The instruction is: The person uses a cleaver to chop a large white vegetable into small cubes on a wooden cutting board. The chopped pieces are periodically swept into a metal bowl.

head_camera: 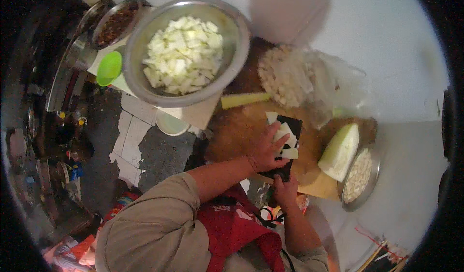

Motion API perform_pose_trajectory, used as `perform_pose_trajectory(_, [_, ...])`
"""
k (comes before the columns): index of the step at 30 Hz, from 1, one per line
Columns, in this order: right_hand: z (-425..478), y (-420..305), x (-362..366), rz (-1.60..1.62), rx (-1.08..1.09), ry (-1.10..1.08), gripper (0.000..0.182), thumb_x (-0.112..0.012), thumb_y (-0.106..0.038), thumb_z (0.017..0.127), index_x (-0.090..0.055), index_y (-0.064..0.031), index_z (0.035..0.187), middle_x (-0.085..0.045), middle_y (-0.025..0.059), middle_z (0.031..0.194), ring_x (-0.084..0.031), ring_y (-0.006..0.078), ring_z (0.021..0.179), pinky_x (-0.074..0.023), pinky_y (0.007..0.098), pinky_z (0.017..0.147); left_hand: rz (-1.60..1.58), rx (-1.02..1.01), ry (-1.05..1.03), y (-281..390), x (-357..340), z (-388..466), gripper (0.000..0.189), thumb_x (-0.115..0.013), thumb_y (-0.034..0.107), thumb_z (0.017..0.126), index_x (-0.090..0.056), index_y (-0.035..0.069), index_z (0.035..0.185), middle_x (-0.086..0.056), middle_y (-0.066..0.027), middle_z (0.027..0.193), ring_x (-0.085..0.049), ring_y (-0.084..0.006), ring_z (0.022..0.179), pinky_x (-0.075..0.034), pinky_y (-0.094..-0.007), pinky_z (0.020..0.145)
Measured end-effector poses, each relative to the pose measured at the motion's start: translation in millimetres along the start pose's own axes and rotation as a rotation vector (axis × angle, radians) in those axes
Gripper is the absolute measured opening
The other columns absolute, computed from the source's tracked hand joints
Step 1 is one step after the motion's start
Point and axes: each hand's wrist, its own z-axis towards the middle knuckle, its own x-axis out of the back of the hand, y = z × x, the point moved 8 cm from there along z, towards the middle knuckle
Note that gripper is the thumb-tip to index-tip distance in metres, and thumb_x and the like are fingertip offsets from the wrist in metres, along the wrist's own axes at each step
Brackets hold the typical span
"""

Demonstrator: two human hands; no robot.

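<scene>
My right hand point(285, 189) grips the lower end of a dark, broad-bladed cleaver point(295, 127), its handle hidden in my fist. Across the blade, my left hand point(270, 150) lies with fingers spread over several cut pieces of white gourd point(288, 133), holding them against the metal. The cleaver is above a round wooden cutting board point(235, 134). A long pale-green strip point(244, 100) lies near the board's far edge. To the right rests a large cut piece of gourd point(340, 152) with pale green skin and white flesh.
A big steel bowl point(132, 72) of chopped gourd stands far left, beside a green scoop point(109, 68) and a bowl of brown bits point(117, 25). A plastic bag of pale pieces point(284, 74) sits behind the board. At right, a metal bowl point(377, 170) of pale bits nears the wall point(406, 156).
</scene>
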Motion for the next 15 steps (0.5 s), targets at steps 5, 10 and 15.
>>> perform_pose_trajectory(5, [-4.2,-128.5,-3.7,0.044,0.187,-0.026,0.015,-0.063,-0.011,0.083,-0.057,-0.0011,0.092,-0.059,0.0066,0.069,-0.059,0.0165,0.062,-0.048,0.0328,0.058,0.105,-0.001,0.095,11.6,97.0,55.9,0.079,-0.078,0.034,0.068,-0.046,0.011,0.136,-0.035,-0.0282,0.141,-0.038,-0.0463,0.128,-0.032,-0.0529,0.107])
perform_pose_trajectory(10, [16.5,-258.3,-38.5,-0.149,0.387,-0.079,0.017,-0.062,-0.013,0.085,-0.056,-0.0007,0.096,-0.061,0.0071,0.068,-0.061,0.0161,0.059,-0.0487,0.0326,0.057,0.14,0.053,0.436,-23.4,213.9,94.7,0.074,-0.074,0.033,0.074,-0.045,0.007,0.137,-0.036,-0.0291,0.14,-0.039,-0.046,0.127,-0.033,-0.0505,0.106])
perform_pose_trajectory(15, [28.0,-327.7,-81.1,-0.234,0.507,-0.025,0.016,-0.062,-0.015,0.086,-0.059,-0.0009,0.094,-0.062,0.0074,0.066,-0.062,0.0166,0.057,-0.0497,0.0337,0.055,0.283,0.434,0.568,-142.4,268.0,95.0,0.064,-0.066,0.024,0.081,-0.042,0.001,0.136,-0.036,-0.0316,0.139,-0.039,-0.0452,0.127,-0.033,-0.0463,0.108])
